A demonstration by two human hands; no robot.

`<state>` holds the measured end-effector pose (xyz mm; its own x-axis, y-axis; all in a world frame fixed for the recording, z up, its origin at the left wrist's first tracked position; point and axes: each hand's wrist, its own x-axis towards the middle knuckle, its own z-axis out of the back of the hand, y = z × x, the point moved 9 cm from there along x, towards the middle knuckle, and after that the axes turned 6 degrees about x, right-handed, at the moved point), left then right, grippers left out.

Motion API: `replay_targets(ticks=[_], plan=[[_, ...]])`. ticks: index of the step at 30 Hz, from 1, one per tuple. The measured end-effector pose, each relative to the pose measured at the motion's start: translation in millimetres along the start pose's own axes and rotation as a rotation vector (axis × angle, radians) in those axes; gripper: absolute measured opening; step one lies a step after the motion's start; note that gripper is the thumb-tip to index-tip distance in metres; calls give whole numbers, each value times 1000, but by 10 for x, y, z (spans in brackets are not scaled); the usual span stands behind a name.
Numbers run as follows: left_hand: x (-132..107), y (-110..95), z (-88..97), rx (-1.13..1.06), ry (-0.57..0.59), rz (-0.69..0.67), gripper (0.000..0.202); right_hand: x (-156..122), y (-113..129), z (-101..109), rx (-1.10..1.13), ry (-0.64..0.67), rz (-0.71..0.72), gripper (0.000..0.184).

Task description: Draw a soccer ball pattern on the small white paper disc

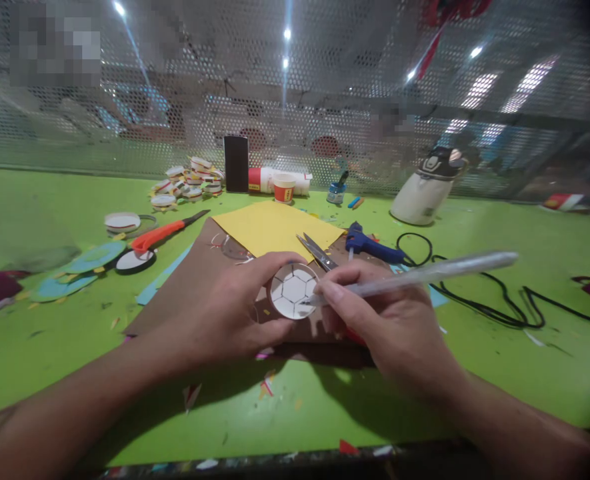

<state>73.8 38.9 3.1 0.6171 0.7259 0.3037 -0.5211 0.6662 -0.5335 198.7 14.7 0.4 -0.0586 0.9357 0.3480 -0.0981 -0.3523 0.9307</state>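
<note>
My left hand (245, 307) grips the rim of a small round white disc (293, 288), fingers and thumb around its left side. Black lines on the disc's face form a football pattern, with a hexagon in the middle. My right hand (375, 313) is closed on a clear-barrelled pen (435, 273), its tip at the lower right of the disc's face. Below both hands lies brown sheet (189, 293), with a yellow sheet (275, 223) on its far part. Scissors (319, 253) lie just beyond my right hand, blades partly apart, handles mostly hidden.
A blue glue gun (372, 247) with a black cord (495, 310) lies at right. An orange knife (159, 235) and blue paper discs (95, 257) are at left. Farther back stand a phone (236, 164), a paper cup (284, 189), an ink bottle (335, 193) and a white jug (419, 197).
</note>
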Motion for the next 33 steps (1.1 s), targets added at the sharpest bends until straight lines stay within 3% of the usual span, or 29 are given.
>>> replay_targets(ticks=[15, 33], plan=[[-20, -9, -4, 24, -21, -14, 42, -16, 52, -24, -199, 37, 16, 11], [-16, 11, 36, 85, -41, -20, 44, -15, -4, -79, -145, 68, -25, 10]])
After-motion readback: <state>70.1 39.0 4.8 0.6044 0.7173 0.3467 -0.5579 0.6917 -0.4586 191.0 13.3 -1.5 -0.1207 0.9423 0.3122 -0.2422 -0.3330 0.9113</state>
